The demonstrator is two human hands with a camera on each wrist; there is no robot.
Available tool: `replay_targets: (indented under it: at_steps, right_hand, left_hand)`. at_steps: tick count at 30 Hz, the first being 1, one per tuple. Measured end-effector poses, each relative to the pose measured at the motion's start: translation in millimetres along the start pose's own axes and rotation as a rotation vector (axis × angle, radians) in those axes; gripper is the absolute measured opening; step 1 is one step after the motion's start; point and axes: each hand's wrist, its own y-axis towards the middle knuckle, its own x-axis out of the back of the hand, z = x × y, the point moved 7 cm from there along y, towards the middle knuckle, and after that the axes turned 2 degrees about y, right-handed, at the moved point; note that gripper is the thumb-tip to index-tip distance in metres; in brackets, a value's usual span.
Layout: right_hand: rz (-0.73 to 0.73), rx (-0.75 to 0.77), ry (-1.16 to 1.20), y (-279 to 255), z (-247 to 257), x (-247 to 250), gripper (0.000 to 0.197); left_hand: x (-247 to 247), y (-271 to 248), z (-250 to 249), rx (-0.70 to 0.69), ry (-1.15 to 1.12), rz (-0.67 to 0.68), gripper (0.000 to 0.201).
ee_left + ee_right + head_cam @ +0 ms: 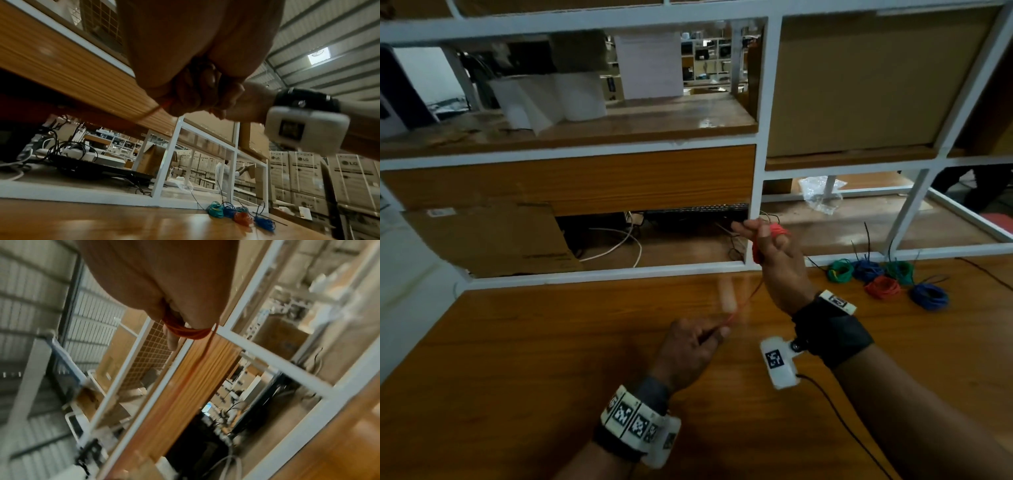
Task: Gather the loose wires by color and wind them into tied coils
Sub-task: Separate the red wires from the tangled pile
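1. My head view alone shows both hands over the wooden table (pixel 551 342): my right hand (pixel 770 253), centre frame, has red wire (pixel 777 230) looped round its fingers.
2. My left hand (pixel 688 346), below it, pinches the wire's taut strand.
3. My right wrist view shows several thin orange-red turns, close up.
4. Finished coils (pixel 883 286) lie at right.

A glossy wood-grain tabletop (pixel 551 359) runs up to a white-framed shelf unit (pixel 755 205). Near its far right edge lie five wound wire coils, touching or just beside one another — two green (pixel 840 270), two blue (pixel 929 296), one red (pixel 883 287) — thin black wire ends sticking up.
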Motion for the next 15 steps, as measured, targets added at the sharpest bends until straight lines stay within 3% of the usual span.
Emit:
replay_targets:
  at_steps: [2, 4, 6, 8, 12, 15]
  right_hand:
    - [-0.001, 0.125, -0.51, 3, -9, 12, 0.022]
    - [0.206, 0.051, -0.795, -2, -23, 10, 0.019]
    - [0.473, -0.224, -0.797, -22, -42, 5, 0.019]
    - [0.671, -0.403, -0.801, -47, -49, -3, 0.021]
    - [0.971, -0.595, -0.722, -83, -52, -20, 0.04]
    - [1.135, -0.632, -0.326, -104, -45, -42, 0.041]
  left_hand:
    - [7, -3, 4, 0.013, 0.058, 0.011, 0.019]
    - [25, -1, 6, 0.014, 0.147, -0.016, 0.017]
    - [51, 4, 9, 0.045, 0.219, -0.074, 0.014]
    - [78, 10, 12, 0.07, 0.299, -0.108, 0.013]
    - [110, 27, 6, 0.011, 0.261, -0.077, 0.01]
    - [116, 46, 1, 0.001, 0.136, -0.017, 0.008]
